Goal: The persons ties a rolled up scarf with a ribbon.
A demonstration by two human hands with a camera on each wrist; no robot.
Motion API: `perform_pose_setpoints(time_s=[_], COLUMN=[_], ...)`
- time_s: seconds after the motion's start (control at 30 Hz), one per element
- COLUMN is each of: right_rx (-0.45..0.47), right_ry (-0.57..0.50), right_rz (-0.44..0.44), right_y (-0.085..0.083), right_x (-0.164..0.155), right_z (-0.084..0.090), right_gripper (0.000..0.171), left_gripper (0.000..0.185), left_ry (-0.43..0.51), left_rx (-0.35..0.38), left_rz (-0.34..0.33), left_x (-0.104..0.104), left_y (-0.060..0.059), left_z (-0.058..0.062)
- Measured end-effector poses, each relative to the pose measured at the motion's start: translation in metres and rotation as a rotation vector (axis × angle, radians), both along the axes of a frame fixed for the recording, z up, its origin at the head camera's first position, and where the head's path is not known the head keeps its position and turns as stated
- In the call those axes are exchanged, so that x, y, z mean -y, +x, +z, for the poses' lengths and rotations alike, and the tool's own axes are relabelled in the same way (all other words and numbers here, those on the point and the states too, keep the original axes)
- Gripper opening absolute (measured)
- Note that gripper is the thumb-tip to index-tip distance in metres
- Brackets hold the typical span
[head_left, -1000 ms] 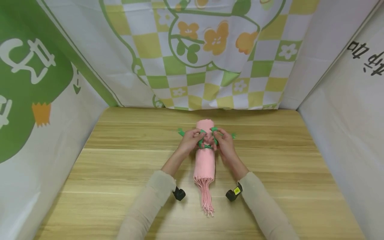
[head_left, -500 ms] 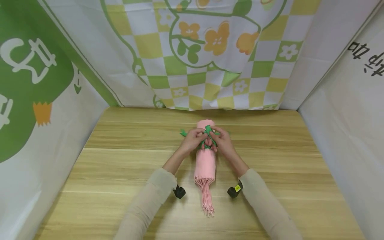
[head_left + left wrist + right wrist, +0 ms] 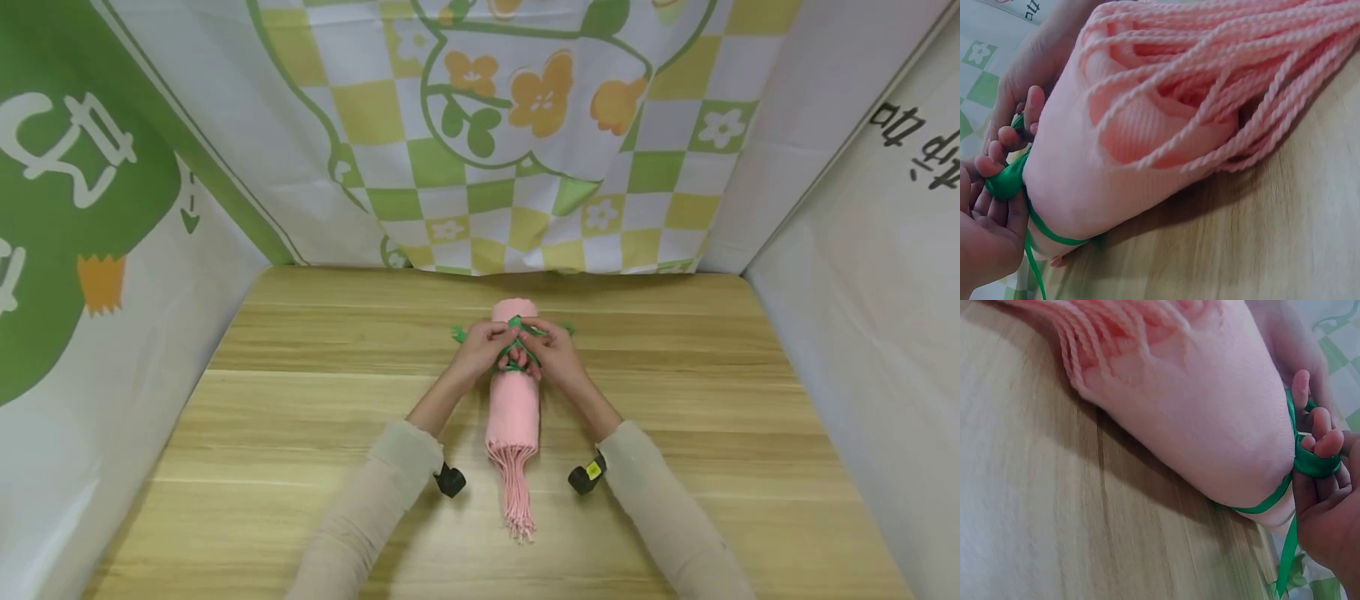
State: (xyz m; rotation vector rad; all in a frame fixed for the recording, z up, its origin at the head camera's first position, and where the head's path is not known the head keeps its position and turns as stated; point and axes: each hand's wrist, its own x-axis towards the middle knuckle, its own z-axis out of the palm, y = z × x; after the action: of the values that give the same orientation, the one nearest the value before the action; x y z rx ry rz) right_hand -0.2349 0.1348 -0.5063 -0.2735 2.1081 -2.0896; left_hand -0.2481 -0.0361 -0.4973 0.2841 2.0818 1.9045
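Rolled pink knitted scarf (image 3: 513, 398) lies lengthwise on the middle of the light wooden table (image 3: 300, 417), twisted tassel fringe (image 3: 517, 492) pointing toward me, rolled end toward the checked green-and-yellow backdrop cloth (image 3: 525, 167). Thin green satin ribbon (image 3: 517, 346) goes round the roll near its far end, pulled tight enough to dent the knit; loose tails stick out left and right.

My left hand (image 3: 480, 350) pinches the ribbon on top of the roll, fingers curled. My right hand (image 3: 553, 352) pinches it too, fingertips curled round a loop; the two hands touch over the knot.

Knot itself is hidden under my fingers, can't make out its shape. In the left wrist view the scarf (image 3: 1147, 125) fills the frame, fringe cut off at the edge; the right wrist view shows the ribbon (image 3: 1310, 464) wrapped over my fingers (image 3: 1322, 434), its tail running out of frame.

Count: one scarf, one ribbon, two hands, two black wrist cameras (image 3: 450, 481).
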Motion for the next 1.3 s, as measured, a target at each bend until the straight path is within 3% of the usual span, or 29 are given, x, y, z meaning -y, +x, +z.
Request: perform_pose_setpoints(time_s=[0.2, 0.37, 0.5, 0.73, 0.93, 1.13, 1.3], right_rx=[0.118, 0.258, 0.316, 0.421, 0.405, 0.382, 0.355], right_ry=[-0.065, -0.138, -0.186, -0.483, -0.663, -0.767, -0.818], right_rz=[-0.067, -0.047, -0.011, -0.017, -0.075, -0.170, -0.197], right_y=[0.003, 0.003, 0.001, 0.003, 0.004, 0.006, 0.005], right_x=[0.003, 0.002, 0.002, 0.005, 0.010, 0.015, 0.019], right_z=[-0.001, 0.000, 0.002, 0.005, 0.006, 0.006, 0.007], right_gripper=[0.023, 0.038, 0.042, 0.030, 0.026, 0.026, 0.028], left_gripper=[0.032, 0.034, 0.033, 0.031, 0.033, 0.032, 0.034], left_ry=[0.060, 0.111, 0.093, 0.079, 0.124, 0.142, 0.125], left_rx=[0.021, 0.007, 0.005, 0.008, 0.024, 0.046, 0.023], left_rz=[0.041, 0.036, 0.033, 0.017, 0.074, 0.154, 0.178], left_x=[-0.001, 0.001, 0.002, 0.001, -0.002, -0.006, -0.010], left_y=[0.001, 0.003, 0.003, 0.003, 0.003, 0.003, 0.003], left_z=[-0.005, -0.005, -0.004, -0.003, -0.003, -0.003, -0.004])
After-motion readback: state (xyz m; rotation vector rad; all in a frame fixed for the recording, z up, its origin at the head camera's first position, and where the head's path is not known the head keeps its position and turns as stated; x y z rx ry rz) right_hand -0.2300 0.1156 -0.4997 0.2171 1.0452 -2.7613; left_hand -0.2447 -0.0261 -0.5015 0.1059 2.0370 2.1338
